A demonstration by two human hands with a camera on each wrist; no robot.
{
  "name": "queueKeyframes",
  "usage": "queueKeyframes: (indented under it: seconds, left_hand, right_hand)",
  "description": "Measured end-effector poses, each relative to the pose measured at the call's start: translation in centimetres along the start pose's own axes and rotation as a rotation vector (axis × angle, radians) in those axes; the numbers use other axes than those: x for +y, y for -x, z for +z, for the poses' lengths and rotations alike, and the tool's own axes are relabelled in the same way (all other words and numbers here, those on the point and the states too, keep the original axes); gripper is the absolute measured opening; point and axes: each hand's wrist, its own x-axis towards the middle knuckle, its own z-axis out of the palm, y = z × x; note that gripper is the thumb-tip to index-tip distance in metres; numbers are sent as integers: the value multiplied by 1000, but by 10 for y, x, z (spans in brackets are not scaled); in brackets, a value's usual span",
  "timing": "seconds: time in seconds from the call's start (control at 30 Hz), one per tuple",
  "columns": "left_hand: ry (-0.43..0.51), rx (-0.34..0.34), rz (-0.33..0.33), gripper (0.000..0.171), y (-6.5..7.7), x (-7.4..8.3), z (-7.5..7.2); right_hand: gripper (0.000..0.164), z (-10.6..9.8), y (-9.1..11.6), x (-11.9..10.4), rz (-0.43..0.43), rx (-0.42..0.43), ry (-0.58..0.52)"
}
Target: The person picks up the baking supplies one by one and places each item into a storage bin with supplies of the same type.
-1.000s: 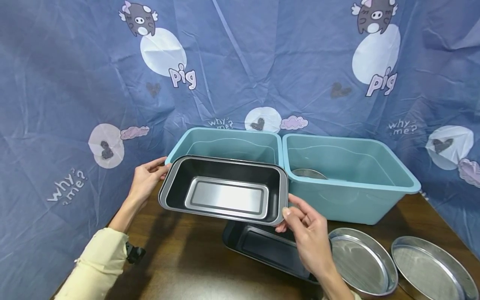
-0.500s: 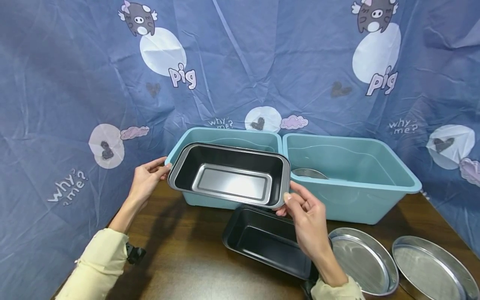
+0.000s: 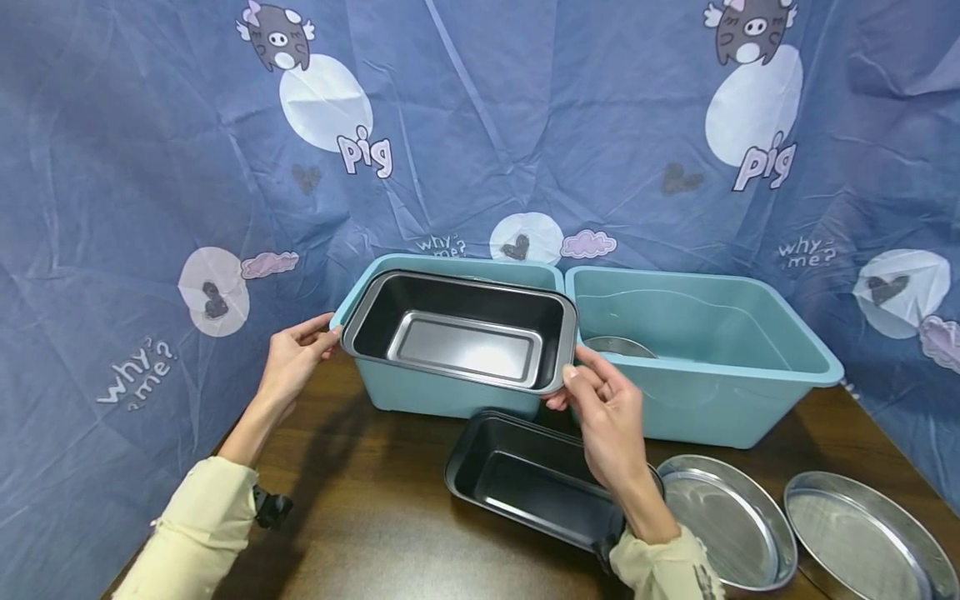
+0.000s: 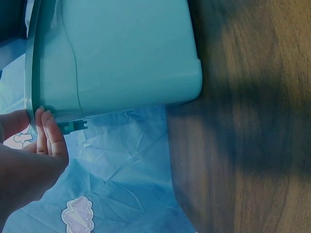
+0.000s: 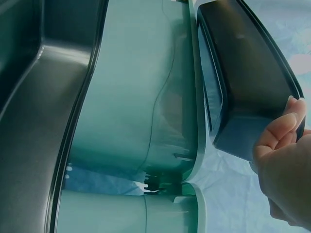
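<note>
My right hand [image 3: 609, 417] pinches the near right corner of a dark loaf pan [image 3: 465, 340], thumb on top of the rim. In the right wrist view the loaf pan [image 5: 248, 73] is held up beyond the rim of the left teal bin [image 5: 131, 82]. The pan hangs over that bin's opening in the head view, tilted toward me. My left hand [image 3: 296, 358] grips the left bin's near left rim; in the left wrist view thumb and fingers of the left hand [image 4: 36, 155] sit on either side of the rim. The bin's inside is mostly hidden by the pan.
A second dark loaf pan [image 3: 536, 492] lies on the wooden table [image 3: 360, 517] before the bins. To its right are two round metal pans [image 3: 723, 517]. The right teal bin [image 3: 712, 400] adjoins the left one, with a round metal piece [image 3: 619, 347] inside. Patterned blue cloth [image 3: 480, 150] hangs behind.
My right hand has carried the loaf pan up and away from me, over the left bin. More of the second loaf pan shows now. The left hand has stayed at the bin's rim.
</note>
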Motion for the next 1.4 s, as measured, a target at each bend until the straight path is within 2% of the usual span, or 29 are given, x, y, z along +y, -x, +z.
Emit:
queueKeyframes:
  seconds: [0.33, 0.6, 1.4]
  left_hand:
    - [14, -3, 1, 49, -1, -1, 0]
    - [7, 3, -7, 50, -2, -3, 0]
    - [-4, 9, -4, 48, 1, -1, 0]
  right_hand:
    - [42, 1, -15, 7, -17, 3, 24]
    - [39, 6, -26, 10, -23, 0, -31]
    - [42, 11, -53, 21, -24, 7, -29]
